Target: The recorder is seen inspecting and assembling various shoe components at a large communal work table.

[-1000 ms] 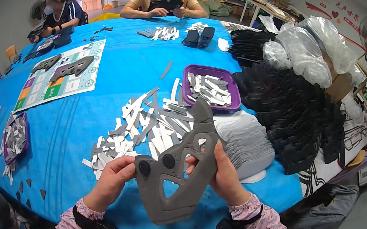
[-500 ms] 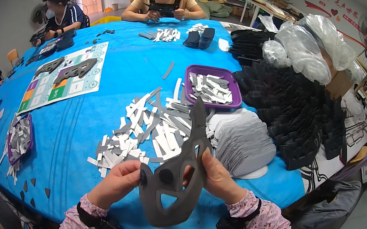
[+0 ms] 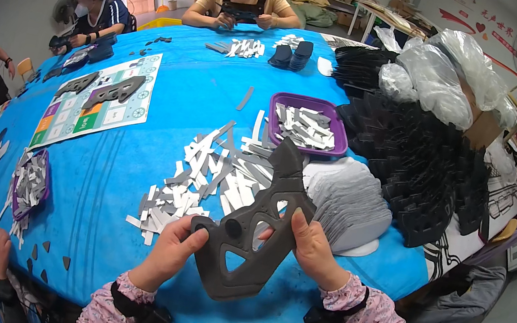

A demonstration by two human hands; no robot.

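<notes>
I hold a dark grey foam piece (image 3: 254, 226) with cut-out holes over the near edge of the blue table (image 3: 162, 117). My left hand (image 3: 169, 256) grips its lower left end. My right hand (image 3: 309, 246) holds its right side, thumb against one of the holes. Just beyond the piece lies a scatter of white and grey strips (image 3: 214, 178). A fanned stack of light grey foam pieces (image 3: 349, 198) sits to the right of my right hand.
A purple tray (image 3: 310, 125) holds more strips. Black foam stacks (image 3: 423, 170) and clear bags (image 3: 447, 74) fill the right side. A printed sheet (image 3: 95, 105) with dark pieces lies left. Two people sit at the far side; another person's hand (image 3: 0, 247) is at lower left.
The foam piece has dropped a little and tilted, its pointed end now leaning up and right. My hands have shifted their hold along it.
</notes>
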